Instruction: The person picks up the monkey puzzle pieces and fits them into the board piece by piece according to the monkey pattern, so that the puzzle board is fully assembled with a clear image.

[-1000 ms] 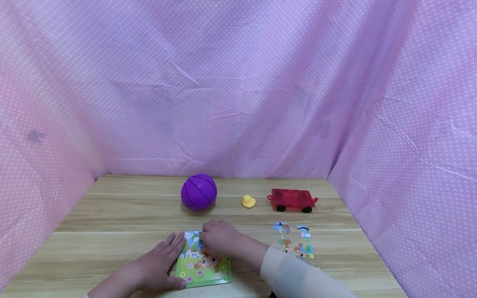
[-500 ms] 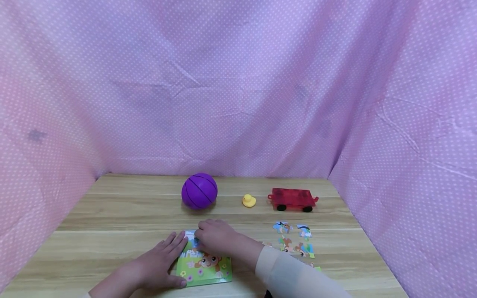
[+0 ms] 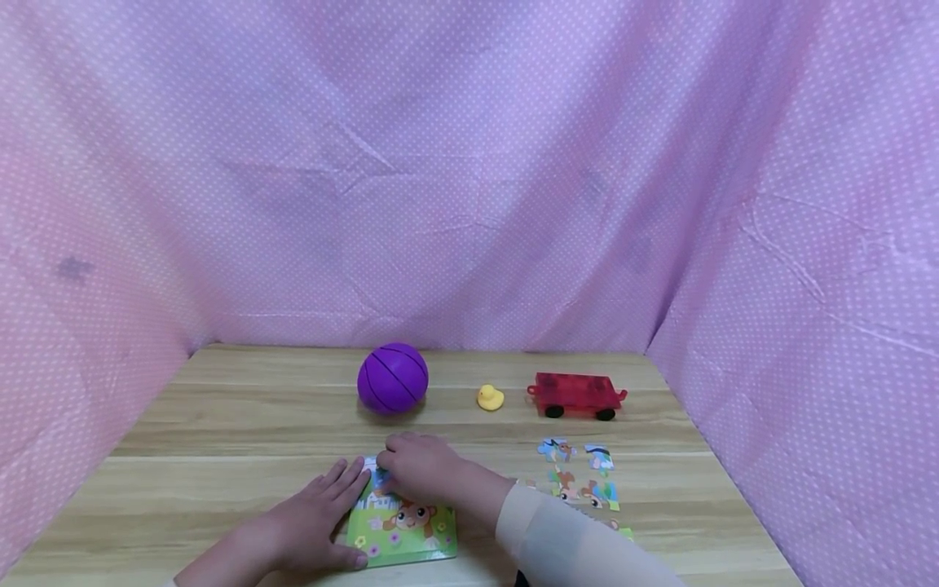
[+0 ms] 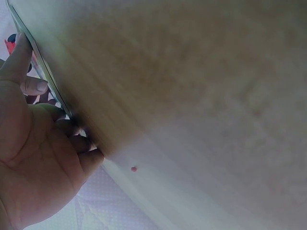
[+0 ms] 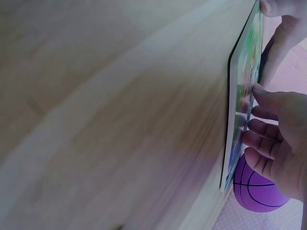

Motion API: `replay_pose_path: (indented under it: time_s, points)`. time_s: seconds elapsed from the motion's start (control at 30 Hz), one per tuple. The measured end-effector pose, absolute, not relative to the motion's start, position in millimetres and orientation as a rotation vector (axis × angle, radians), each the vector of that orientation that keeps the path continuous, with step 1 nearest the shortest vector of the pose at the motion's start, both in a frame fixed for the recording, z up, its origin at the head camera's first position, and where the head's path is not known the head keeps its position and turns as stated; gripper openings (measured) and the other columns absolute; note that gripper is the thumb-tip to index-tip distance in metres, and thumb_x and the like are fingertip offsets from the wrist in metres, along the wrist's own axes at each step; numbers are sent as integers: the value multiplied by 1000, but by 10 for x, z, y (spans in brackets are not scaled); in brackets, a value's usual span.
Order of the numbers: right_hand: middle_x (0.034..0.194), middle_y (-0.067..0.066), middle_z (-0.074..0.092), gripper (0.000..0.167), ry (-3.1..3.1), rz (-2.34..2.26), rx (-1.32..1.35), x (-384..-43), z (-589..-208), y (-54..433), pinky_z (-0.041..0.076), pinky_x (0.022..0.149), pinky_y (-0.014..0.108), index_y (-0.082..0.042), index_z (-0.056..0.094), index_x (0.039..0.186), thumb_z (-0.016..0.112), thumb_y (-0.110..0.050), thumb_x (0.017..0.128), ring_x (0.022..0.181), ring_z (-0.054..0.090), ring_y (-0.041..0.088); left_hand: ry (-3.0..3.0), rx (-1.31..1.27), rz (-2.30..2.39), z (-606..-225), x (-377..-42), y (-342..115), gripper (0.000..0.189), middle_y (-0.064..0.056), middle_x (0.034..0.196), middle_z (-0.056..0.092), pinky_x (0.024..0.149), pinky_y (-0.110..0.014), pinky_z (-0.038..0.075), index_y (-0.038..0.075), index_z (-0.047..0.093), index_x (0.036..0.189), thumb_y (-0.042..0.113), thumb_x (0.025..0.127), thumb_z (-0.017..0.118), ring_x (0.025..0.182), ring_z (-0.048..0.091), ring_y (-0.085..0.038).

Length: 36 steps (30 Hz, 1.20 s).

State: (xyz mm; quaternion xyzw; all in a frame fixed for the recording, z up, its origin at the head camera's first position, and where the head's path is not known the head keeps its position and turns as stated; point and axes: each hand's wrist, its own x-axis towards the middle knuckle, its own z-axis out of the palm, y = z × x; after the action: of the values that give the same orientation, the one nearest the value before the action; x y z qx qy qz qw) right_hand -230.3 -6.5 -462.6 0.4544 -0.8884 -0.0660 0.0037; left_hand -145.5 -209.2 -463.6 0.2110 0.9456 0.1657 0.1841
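A square puzzle board [image 3: 403,538] with a cartoon monkey on green lies at the table's near middle. My left hand [image 3: 311,518] rests along its left edge, fingers straight and thumb at the lower corner. At the upper part of the board, my right hand [image 3: 421,469] has its fingers curled down and pinches a small blue puzzle piece [image 3: 383,481], mostly hidden by the fingers. From the right wrist view, the right fingertips [image 5: 252,139] touch the board's surface. Loose puzzle pieces [image 3: 601,493] lie to the right, some covered by the right sleeve.
Behind the board a purple ball [image 3: 392,378] sits on the wooden table [image 3: 220,424]. A yellow rubber duck [image 3: 490,398] and a red toy wagon [image 3: 577,395] stand to its right. Pink dotted cloth [image 3: 469,204] hangs around the back and sides.
My right hand has shifted slightly left across the upper part of the board, with the blue piece under its fingers. The left hand stays in place.
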Motion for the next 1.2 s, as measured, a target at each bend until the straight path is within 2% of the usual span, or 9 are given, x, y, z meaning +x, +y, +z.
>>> replay_pose_path:
  time_s: [0.2, 0.5, 0.7, 0.93, 1.1, 1.2]
  points:
    - [102, -12, 57, 31, -2741, -214, 1434, -2311, -4650, -93, 51, 78, 19, -32, 66, 119, 62, -49, 93, 91, 54, 3, 2662, 587, 469, -4636, -1453, -2099, 114, -11, 165, 11, 116, -64, 17, 11, 22, 157, 79, 74, 58, 150, 9, -41]
    - [106, -13, 58, 30, -2830, -142, 1392, -2317, -4653, -125, 51, 87, 19, -31, 64, 122, 63, -43, 94, 97, 55, 2, 2686, 601, 457, -4635, -1462, -2089, 113, -10, 165, 14, 116, -64, 19, 9, 24, 156, 79, 74, 59, 150, 11, -41]
    - [105, -13, 57, 34, -2826, -108, 1467, -2316, -4622, -58, 49, 85, 16, -30, 64, 124, 62, -45, 94, 94, 52, 0, 2685, 593, 443, -4643, -1460, -2088, 114, -10, 165, 15, 116, -64, 20, 8, 25, 156, 79, 73, 60, 150, 12, -41]
    - [102, -13, 57, 28, -2835, 115, 1573, -2383, -4536, 277, 47, 80, 14, -25, 65, 122, 61, -37, 97, 88, 52, -2, 2687, 573, 420, -4654, -1475, -2085, 115, -9, 165, 14, 116, -63, 20, 9, 24, 156, 80, 72, 60, 150, 12, -40]
    - [116, -9, 63, 31, -2926, 267, 1427, -2521, -4497, 681, 51, 92, 23, -20, 65, 123, 62, -35, 96, 105, 59, 4, 2688, 566, 400, -4656, -1473, -2083, 116, -10, 165, 13, 116, -63, 19, 9, 24, 156, 80, 71, 59, 150, 11, -41]
    - [119, -5, 65, 31, -2951, 242, 1316, -2602, -4465, 963, 52, 96, 29, -17, 65, 123, 62, -31, 97, 109, 61, 11, 2689, 567, 400, -4661, -1470, -2078, 116, -11, 165, 13, 117, -62, 19, 9, 24, 156, 80, 71, 59, 150, 11, -41]
